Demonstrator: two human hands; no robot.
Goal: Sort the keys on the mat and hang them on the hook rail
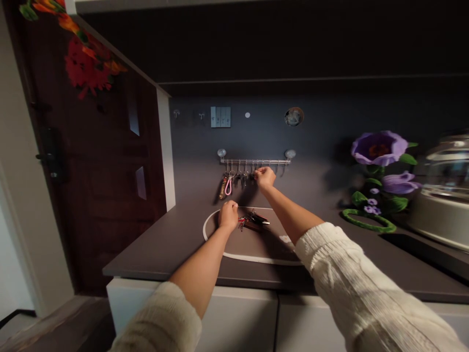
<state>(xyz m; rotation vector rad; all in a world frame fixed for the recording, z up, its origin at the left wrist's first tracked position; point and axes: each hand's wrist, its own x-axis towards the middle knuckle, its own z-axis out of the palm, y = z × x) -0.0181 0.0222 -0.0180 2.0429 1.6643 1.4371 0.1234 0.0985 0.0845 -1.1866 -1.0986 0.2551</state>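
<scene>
A metal hook rail [273,161] is fixed to the dark wall, with several key sets hanging at its left, one on a pink loop [228,186]. My right hand [264,177] is raised to the rail, fingers pinched at a hook around a hanging key. My left hand [228,215] rests closed on a dark round mat with a white rim [256,257] on the counter, touching a bunch of keys [253,219] with a red tag that lies there. What my left fingers grip is hidden.
A dark counter [157,252] runs over white cabinets. A dark wooden door [91,161] stands at left with red and orange flowers above. Purple artificial flowers [379,149] and a metal pot with a glass lid [445,195] stand at right. Light switches [220,117] sit on the wall.
</scene>
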